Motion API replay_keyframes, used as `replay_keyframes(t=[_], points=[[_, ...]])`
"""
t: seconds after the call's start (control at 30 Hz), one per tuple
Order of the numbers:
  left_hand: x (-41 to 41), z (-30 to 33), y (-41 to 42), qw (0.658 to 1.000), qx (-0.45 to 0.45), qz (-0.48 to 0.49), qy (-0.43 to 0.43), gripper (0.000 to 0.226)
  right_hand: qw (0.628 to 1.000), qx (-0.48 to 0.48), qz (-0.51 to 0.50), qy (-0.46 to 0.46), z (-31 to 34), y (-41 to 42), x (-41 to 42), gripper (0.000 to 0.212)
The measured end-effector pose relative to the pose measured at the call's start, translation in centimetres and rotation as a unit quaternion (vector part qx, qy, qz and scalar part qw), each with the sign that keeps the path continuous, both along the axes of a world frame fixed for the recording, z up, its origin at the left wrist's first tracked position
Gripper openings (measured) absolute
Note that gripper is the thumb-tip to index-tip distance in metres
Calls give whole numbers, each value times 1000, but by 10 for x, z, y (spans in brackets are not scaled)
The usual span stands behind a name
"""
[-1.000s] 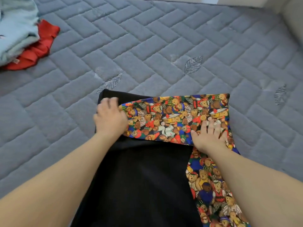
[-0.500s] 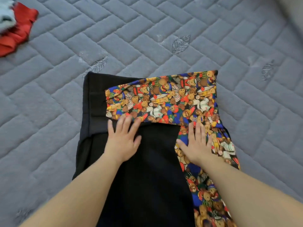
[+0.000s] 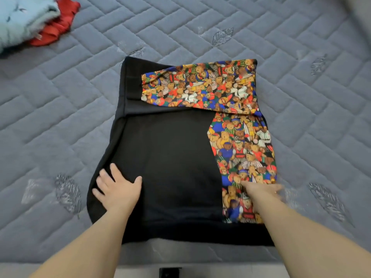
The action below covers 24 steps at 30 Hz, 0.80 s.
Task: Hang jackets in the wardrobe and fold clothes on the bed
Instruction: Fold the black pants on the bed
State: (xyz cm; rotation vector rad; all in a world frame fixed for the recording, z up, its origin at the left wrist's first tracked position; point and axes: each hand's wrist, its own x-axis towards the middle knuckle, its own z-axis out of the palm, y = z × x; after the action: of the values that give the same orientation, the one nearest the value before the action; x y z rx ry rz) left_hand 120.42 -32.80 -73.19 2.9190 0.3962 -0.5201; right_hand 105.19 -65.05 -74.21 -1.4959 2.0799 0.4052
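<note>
- A small dark object [image 3: 170,272] sits at the bottom edge, cut off by the frame; I cannot tell what it is.
- My forearms enter from the bottom corners, only partly in view.
- My left hand [image 3: 118,189] lies flat on the near left part of the black sweatshirt [image 3: 170,157], fingers spread and straight, gripping nothing.
- My right hand [image 3: 263,190] rests on the teddy-bear print panel [image 3: 243,153] at the garment's right edge. It is blurred and its fingertips run past the edge, so I cannot tell whether it pinches the cloth or only lies on it.
- The sweatshirt lies on the grey quilted bed [image 3: 301,109], its near hem just beside the mattress edge.
- Its printed sleeve [image 3: 200,85] is folded across the top, hiding the black cloth beneath.
- Far left, a pale blue garment [image 3: 22,19] lies over a red garment [image 3: 58,27]; both are cut off by the frame, well apart from the sweatshirt.
</note>
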Motion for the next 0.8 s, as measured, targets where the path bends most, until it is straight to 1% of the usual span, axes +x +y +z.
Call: replay_keyframes(t=[0.03, 0.07, 0.1, 0.17, 0.2, 0.23, 0.27, 0.3, 0.37, 0.43, 0.53, 0.6, 0.67, 0.7, 0.73, 0.8], points=[[-11, 1, 6, 1000, 15, 19, -8, 99, 1000, 1, -23, -11, -4, 2, -14, 132], [-21, 2, 10, 999, 18, 51, -6, 102, 999, 13, -33, -23, -8, 4, -26, 122], [-28, 3, 13, 995, 4, 99, 6, 107, 998, 31, -39, -46, -10, 6, -38, 107], [-40, 7, 17, 973, -51, 222, 37, 116, 994, 57, -43, -86, -12, 11, -55, 77], [-45, 8, 21, 963, -60, 257, 51, 116, 994, 60, -30, -90, -11, 13, -59, 69], [-48, 9, 27, 959, -58, 270, 65, 111, 993, 67, -15, -91, -5, 17, -61, 64], [-50, 10, 31, 956, -61, 274, 86, 102, 990, 80, -12, -117, 2, 21, -59, 59], [-52, 12, 35, 949, -83, 285, 105, 92, 984, 94, -20, -153, 11, 26, -58, 53], [-50, 24, 37, 918, -181, 331, 120, 73, 975, 95, -47, -197, 26, 34, -55, 39], [-44, 45, 32, 891, -261, 354, 110, 58, 956, 114, -106, -248, 41, 37, -50, 34], [-24, 81, 19, 852, -336, 387, 105, 51, 910, 163, -191, -330, 79, 31, -36, 23], [-9, 113, 11, 808, -392, 429, 102, 38, 869, 186, -235, -393, 112, 19, -22, 16], [12, 145, 2, 764, -432, 473, 77, 18, 818, 167, -304, -459, 144, 3, -4, 22], [23, 160, -1, 739, -451, 498, 55, 17, 791, 151, -335, -489, 159, -4, 7, 29], [35, 175, -6, 706, -473, 526, 35, 19, 768, 131, -364, -511, 175, -11, 19, 36], [68, 196, -14, 644, -520, 561, 12, 25, 757, 85, -390, -517, 199, -25, 51, 48]])
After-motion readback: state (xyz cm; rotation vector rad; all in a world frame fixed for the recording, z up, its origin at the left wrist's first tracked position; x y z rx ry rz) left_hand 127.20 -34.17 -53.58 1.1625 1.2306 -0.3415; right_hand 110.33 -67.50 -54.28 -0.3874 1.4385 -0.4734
